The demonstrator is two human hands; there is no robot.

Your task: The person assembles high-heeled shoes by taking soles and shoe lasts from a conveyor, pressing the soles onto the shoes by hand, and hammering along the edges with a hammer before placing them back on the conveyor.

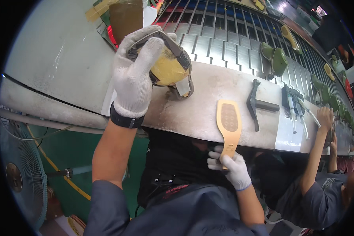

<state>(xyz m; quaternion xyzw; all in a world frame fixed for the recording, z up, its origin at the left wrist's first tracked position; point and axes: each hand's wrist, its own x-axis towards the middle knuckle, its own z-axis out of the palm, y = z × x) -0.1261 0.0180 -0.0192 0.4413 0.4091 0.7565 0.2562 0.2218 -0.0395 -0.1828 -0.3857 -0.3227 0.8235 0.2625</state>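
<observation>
In my left hand (134,80), raised over the table edge in a white knit glove, I grip a dark shoe upper (183,59). Its yellowish underside faces me, and the thumb lies across it; a pale patch shows near one end. A tan shoe sole (219,114) stands upright from my right hand (235,168), also gloved in white. The fingers and thumb pinch its narrow end just off the table's front edge, while the wide end with a brownish middle reaches over the tabletop. Sole and upper are apart.
A hammer (260,104) lies on the metal table (198,84). Farther right are thin white-handled tools (293,114) and a co-worker's hands (325,118). Behind runs a metal conveyor (224,51) carrying green shoe-shaped pieces (279,62) and yellow soles (289,36). A floor fan (23,173) stands left.
</observation>
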